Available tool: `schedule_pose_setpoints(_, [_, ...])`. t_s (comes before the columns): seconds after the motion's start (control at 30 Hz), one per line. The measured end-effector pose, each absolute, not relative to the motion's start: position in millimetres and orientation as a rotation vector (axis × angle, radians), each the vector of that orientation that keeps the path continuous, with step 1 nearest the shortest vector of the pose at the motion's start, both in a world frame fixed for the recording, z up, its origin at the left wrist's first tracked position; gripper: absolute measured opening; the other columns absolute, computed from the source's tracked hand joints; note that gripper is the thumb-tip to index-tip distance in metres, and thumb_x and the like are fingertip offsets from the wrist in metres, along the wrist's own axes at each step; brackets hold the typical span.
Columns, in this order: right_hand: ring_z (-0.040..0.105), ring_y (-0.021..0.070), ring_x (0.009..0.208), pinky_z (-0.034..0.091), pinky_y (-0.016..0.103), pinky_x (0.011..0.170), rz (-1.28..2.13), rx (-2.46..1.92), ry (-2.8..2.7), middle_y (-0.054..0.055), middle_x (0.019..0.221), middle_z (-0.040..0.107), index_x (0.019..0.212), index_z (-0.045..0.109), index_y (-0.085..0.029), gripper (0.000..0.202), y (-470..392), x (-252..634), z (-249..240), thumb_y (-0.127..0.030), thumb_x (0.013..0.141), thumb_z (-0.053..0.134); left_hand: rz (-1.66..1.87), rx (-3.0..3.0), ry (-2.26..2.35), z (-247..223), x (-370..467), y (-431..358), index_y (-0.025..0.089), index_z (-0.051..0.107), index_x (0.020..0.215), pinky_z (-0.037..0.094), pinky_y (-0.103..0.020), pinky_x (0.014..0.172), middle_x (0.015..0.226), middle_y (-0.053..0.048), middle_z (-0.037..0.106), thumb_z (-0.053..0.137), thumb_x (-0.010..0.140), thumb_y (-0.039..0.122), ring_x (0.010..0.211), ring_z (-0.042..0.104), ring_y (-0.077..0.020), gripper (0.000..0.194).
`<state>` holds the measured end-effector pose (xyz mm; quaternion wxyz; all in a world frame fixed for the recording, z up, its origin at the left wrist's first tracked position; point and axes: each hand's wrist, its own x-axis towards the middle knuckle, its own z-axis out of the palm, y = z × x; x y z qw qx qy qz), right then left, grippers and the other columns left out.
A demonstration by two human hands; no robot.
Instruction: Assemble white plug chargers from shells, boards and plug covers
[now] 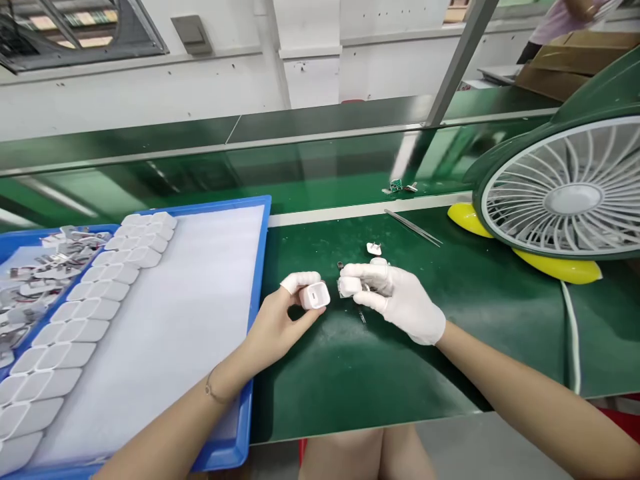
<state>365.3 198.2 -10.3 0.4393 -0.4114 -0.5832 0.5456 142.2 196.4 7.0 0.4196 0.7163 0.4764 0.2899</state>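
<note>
My left hand (287, 313), with a white cover on one finger, holds a white charger housing (315, 295) whose end with a small slot faces me. Just to its right, my right hand (400, 297) in a white glove pinches a white plug part (350, 287) between thumb and fingers. The two parts are apart. A small white piece with metal pins (374, 249) lies on the green mat beyond my right hand. Thin metal bits show under the gloved fingers, too small to make out.
At left, a blue tray (259, 267) holds rows of white housings (95, 309); another holds loose plug parts (55, 263). Tweezers (413, 227), small circuit boards (396, 185) and a green fan (573, 199) with a cable (571, 333) are beyond and right.
</note>
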Motion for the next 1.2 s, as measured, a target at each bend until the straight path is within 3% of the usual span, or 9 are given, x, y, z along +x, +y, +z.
schedule_pose_setpoints(0.2, [0.064, 0.0196, 0.095, 0.054, 0.032, 0.079, 0.656, -0.981, -1.964, 0.005, 0.121, 0.061, 0.105, 0.069, -0.026, 0.022, 194, 363, -8, -0.019, 0.088, 0.057, 0.785, 2.41, 1.194, 3, 143, 191, 0.02, 0.048, 0.127, 0.054, -0.026, 0.077, 0.108, -0.007, 0.066, 0.062, 0.085, 0.022, 0.092, 0.064, -0.0161, 0.044])
schedule_pose_setpoints(0.27, [0.064, 0.0176, 0.091, 0.054, 0.03, 0.078, 0.567, -0.908, -1.976, 0.005, 0.116, 0.062, 0.107, 0.067, -0.026, 0.023, 193, 361, -8, -0.018, 0.088, 0.056, 0.825, 2.506, 1.151, -1, 142, 191, 0.019, 0.044, 0.131, 0.055, -0.026, 0.076, 0.11, -0.009, 0.065, 0.062, 0.086, 0.02, 0.097, 0.063, -0.0175, 0.049])
schedule_pose_setpoints(0.37, [0.062, 0.014, 0.071, 0.054, 0.027, 0.067, 0.567, -0.928, -1.952, 0.002, 0.098, 0.067, 0.12, 0.059, -0.027, 0.034, 190, 359, -8, -0.017, 0.088, 0.057, 0.863, 2.575, 1.105, -4, 140, 191, 0.019, 0.041, 0.135, 0.055, -0.029, 0.079, 0.114, -0.011, 0.064, 0.062, 0.085, 0.019, 0.103, 0.062, -0.0197, 0.054])
schedule_pose_setpoints(0.47, [0.056, 0.0121, 0.06, 0.053, 0.026, 0.06, 0.587, -0.938, -1.957, 0.001, 0.093, 0.067, 0.126, 0.053, -0.029, 0.043, 187, 358, -9, -0.015, 0.086, 0.058, 0.839, 2.565, 1.1, -5, 139, 190, 0.023, 0.037, 0.137, 0.054, -0.03, 0.081, 0.117, -0.011, 0.062, 0.062, 0.085, 0.018, 0.104, 0.061, -0.0204, 0.058])
schedule_pose_setpoints(0.73, [0.059, 0.016, 0.069, 0.053, 0.03, 0.066, 0.676, -0.886, -2.011, 0.003, 0.095, 0.065, 0.131, 0.05, -0.03, 0.049, 187, 354, -14, -0.011, 0.086, 0.053, 0.784, 2.547, 1.081, 0, 142, 186, 0.025, 0.034, 0.139, 0.052, -0.03, 0.084, 0.118, -0.009, 0.062, 0.059, 0.086, 0.017, 0.102, 0.062, -0.0201, 0.059])
schedule_pose_setpoints(0.93, [0.054, 0.0146, 0.063, 0.048, 0.028, 0.062, 0.674, -0.935, -2.05, 0.0, 0.079, 0.059, 0.126, 0.053, -0.025, 0.047, 186, 353, -9, -0.008, 0.083, 0.056, 0.719, 2.569, 1.072, -2, 145, 181, 0.024, 0.031, 0.141, 0.051, -0.031, 0.087, 0.12, -0.011, 0.061, 0.058, 0.087, 0.018, 0.105, 0.062, -0.0216, 0.06])
schedule_pose_setpoints(1.03, [0.053, 0.0139, 0.062, 0.047, 0.027, 0.061, 0.776, -0.957, -2.05, -0.002, 0.078, 0.058, 0.128, 0.05, -0.029, 0.05, 185, 353, -7, -0.007, 0.083, 0.054, 0.736, 2.556, 1.076, -1, 147, 181, 0.024, 0.025, 0.144, 0.051, -0.031, 0.086, 0.121, -0.011, 0.061, 0.057, 0.088, 0.018, 0.105, 0.062, -0.0225, 0.065])
schedule_pose_setpoints(1.1, [0.056, 0.0149, 0.068, 0.049, 0.028, 0.063, 0.874, -0.985, -1.984, -0.001, 0.085, 0.06, 0.134, 0.042, -0.031, 0.056, 186, 353, -9, -0.009, 0.084, 0.055, 0.714, 2.544, 1.062, 1, 148, 182, 0.028, 0.031, 0.142, 0.051, -0.03, 0.082, 0.118, -0.009, 0.062, 0.054, 0.089, 0.017, 0.1, 0.063, -0.0212, 0.059])
schedule_pose_setpoints(1.2, [0.059, 0.022, 0.097, 0.051, 0.037, 0.081, 0.83, -1.041, -1.866, 0.008, 0.121, 0.053, 0.145, 0.021, -0.03, 0.079, 188, 354, -14, -0.018, 0.081, 0.065, 0.63, 2.57, 0.991, 7, 147, 186, 0.032, 0.049, 0.131, 0.05, -0.029, 0.077, 0.116, -0.006, 0.063, 0.05, 0.09, 0.015, 0.094, 0.064, -0.0192, 0.044])
